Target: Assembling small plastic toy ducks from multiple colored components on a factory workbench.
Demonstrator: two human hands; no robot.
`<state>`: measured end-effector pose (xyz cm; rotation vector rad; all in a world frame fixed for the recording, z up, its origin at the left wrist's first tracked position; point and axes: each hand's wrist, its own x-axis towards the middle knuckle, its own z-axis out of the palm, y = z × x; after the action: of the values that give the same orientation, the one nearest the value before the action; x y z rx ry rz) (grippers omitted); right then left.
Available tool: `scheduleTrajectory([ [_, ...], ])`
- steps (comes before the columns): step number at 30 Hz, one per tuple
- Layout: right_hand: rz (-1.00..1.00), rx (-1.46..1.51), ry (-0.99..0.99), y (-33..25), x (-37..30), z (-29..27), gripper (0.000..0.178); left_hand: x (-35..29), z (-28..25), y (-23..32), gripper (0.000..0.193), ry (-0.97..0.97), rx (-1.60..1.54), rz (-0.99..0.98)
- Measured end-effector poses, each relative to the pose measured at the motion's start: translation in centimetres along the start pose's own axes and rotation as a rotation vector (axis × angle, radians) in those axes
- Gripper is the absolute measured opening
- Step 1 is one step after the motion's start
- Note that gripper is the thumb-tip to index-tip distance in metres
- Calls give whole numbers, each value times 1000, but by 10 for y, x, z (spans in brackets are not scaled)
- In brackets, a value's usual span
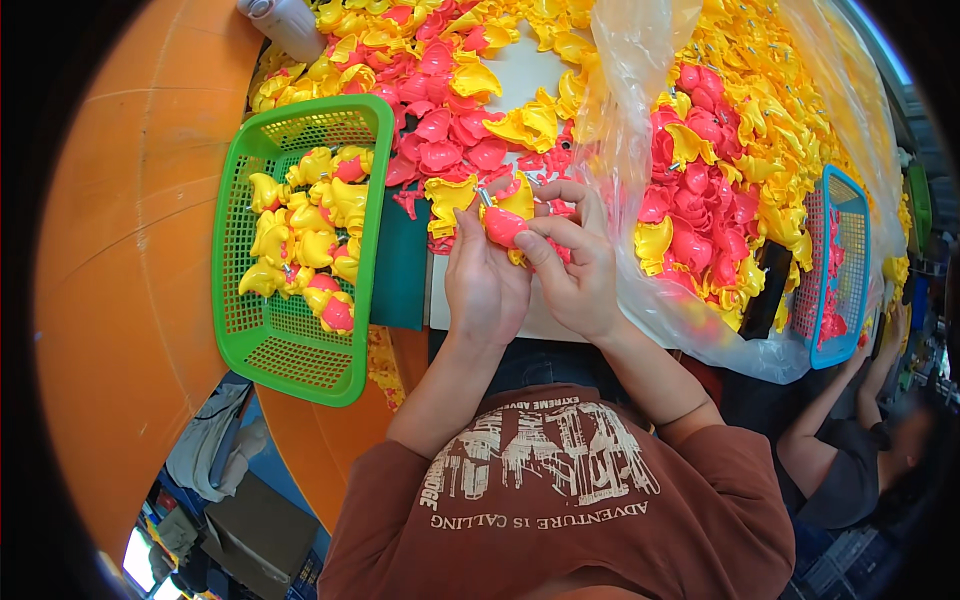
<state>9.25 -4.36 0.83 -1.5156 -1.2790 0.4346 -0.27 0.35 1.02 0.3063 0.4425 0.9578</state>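
Observation:
In front of my chest, both hands hold a small yellow and pink plastic toy part (507, 226) with a short silvery metal piece at its upper left. My left hand (487, 285) cups it from the left, its thumb against the side. My right hand (580, 275) pinches it from the right between thumb and fingers. Some of the left fingertips are hidden behind the part. Just beyond the hands lie a loose yellow shell (450, 203) and pink shells (487, 153). A green basket (290, 370) to the left holds several joined yellow and pink pieces (312, 245).
A clear plastic bag (630, 110) spreads over the right side among heaps of yellow shells (760, 110) and pink shells (690, 220). A blue basket (845, 260) stands farther right, near another person (840, 470). A pale bottle (285, 25) is at the far left.

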Motion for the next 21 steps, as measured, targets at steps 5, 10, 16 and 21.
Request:
scheduleTrajectory([
  [5, 6, 22, 44, -2, -1, 2, 11, -3, 1, 0, 49, -2, -71, -33],
  [10, -120, -28, 33, -2, 2, -3, 12, -4, 4, 2, 49, -4, -66, -47],
  [16, -152, 21, -5, -1, 6, -7, 12, -4, 8, 4, 48, 11, -101, -55],
  [21, -159, 27, -17, 1, 5, -9, 12, -2, 4, -1, 47, 63, -102, -84],
])
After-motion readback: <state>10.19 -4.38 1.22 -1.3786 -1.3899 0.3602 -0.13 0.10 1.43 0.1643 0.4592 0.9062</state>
